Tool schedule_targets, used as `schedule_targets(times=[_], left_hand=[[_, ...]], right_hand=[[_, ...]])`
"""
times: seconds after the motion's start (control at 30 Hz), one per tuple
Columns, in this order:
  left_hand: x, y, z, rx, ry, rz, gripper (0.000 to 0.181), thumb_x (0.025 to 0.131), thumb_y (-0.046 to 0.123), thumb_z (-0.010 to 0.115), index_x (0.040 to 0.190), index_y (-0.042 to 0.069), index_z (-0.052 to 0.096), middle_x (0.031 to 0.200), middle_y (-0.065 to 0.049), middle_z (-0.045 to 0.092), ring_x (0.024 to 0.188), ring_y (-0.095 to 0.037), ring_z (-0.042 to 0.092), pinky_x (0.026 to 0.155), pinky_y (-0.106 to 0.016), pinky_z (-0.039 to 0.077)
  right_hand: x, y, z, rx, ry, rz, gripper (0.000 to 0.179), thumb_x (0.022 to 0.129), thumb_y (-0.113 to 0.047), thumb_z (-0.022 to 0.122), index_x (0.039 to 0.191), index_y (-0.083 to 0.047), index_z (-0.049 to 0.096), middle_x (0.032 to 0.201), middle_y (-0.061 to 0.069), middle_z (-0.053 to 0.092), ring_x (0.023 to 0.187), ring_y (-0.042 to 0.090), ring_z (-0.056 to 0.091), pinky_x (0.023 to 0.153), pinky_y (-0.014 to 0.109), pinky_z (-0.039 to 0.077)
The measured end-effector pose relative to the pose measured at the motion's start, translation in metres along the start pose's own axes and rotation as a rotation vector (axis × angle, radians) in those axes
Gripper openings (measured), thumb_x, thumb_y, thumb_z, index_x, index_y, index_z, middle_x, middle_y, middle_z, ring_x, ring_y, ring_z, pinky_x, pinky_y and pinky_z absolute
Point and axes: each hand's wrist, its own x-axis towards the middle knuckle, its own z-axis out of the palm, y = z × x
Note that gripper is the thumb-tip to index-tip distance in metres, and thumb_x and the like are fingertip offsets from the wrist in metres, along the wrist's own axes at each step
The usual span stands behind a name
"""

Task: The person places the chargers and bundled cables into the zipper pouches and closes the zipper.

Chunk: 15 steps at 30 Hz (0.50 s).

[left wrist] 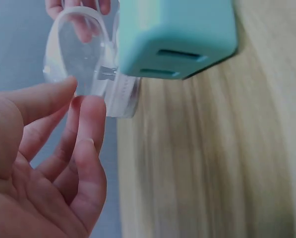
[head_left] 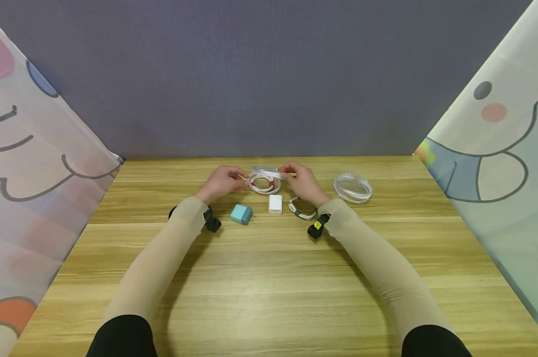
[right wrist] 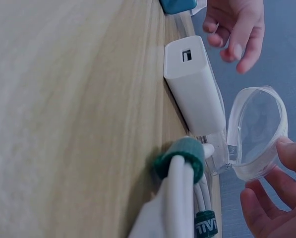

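Near the table's far edge a round clear zip case (head_left: pixel 266 172) stands with its lid raised. Inside or against it lies a coiled white cable (head_left: pixel 265 184) with red ties; which of the two I cannot tell. My right hand (head_left: pixel 302 182) pinches the rim of the transparent lid (right wrist: pixel 259 131) between thumb and fingers. At the case's left side is my left hand (head_left: pixel 224 181), its fingers loosely bent. In the right wrist view the left hand (right wrist: pixel 239 32) appears apart from the lid, holding nothing. The left wrist view shows its thumb and fingertips close together.
A light-blue charger (head_left: pixel 241 214) and a white charger (head_left: pixel 275 204) sit in front of the case. Beside my right wrist lies a white cable coil (head_left: pixel 302 208) with green ties. Another round clear case (head_left: pixel 352 188) rests farther right. A grey partition (head_left: pixel 269 79) borders the table's back.
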Motion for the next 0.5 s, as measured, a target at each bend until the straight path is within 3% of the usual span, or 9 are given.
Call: schedule_targets(times=[0.33, 0.5], left_hand=[[-0.036, 0.003, -0.008, 0.02, -0.072, 0.1, 0.028, 0.093, 0.012, 0.07, 0.118, 0.0, 0.069, 0.106, -0.012, 0.069, 0.097, -0.026, 0.062, 0.083, -0.043, 0.051], [-0.05, -0.002, -0.006, -0.032, -0.168, 0.075, 0.032, 0.093, 0.013, 0.072, 0.123, 0.001, 0.066, 0.117, -0.013, 0.069, 0.11, -0.024, 0.061, 0.094, -0.044, 0.048]], right_hand=[[-0.001, -0.004, 0.0, 0.012, -0.005, 0.007, 0.013, 0.099, -0.008, 0.061, 0.11, -0.002, 0.067, 0.115, 0.012, 0.068, 0.113, 0.025, 0.061, 0.1, 0.037, 0.049], [-0.001, -0.005, 0.0, 0.013, -0.007, 0.017, 0.013, 0.099, -0.008, 0.062, 0.11, -0.002, 0.067, 0.115, 0.011, 0.068, 0.113, 0.025, 0.061, 0.1, 0.036, 0.049]])
